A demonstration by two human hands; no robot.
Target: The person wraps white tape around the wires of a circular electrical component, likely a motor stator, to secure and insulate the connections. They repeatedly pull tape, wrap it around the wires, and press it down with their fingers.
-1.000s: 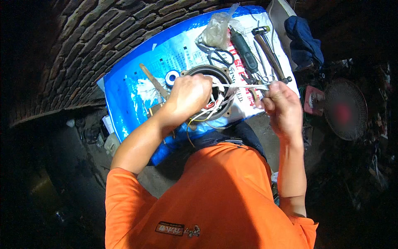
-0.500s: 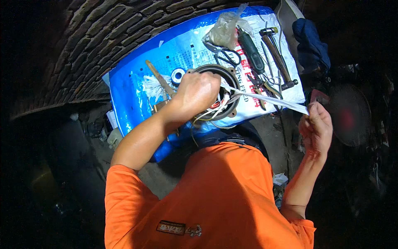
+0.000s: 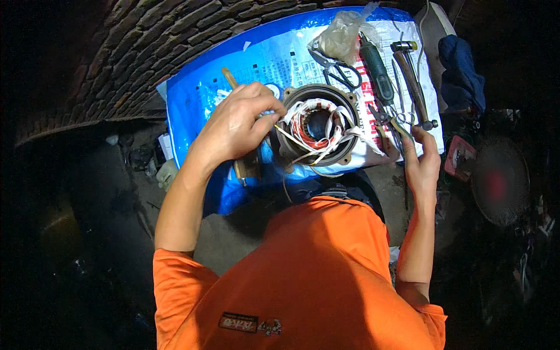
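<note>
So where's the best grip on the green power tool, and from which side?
Probably around the thick middle of the green power tool, from above on the near side: its rounded body lies flat, broad end nearer the right hand, while the narrow end sits by the plastic bag.

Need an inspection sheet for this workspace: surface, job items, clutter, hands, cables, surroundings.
Surface: covered by a blue-and-white printed sheet.
Job items: round metal housing holding a winding wrapped in white tape; a loose tape end trails right.
Clutter: scissors, green power tool, hammer, clear plastic bag.
Hands: left hand at the housing's left rim; right hand at the pliers, grip unclear.
Cables: thin wire hangs below the housing; tool cord, nothing seen.
Surroundings: brick wall, blue cloth, round fan; floor mostly dark.
</note>
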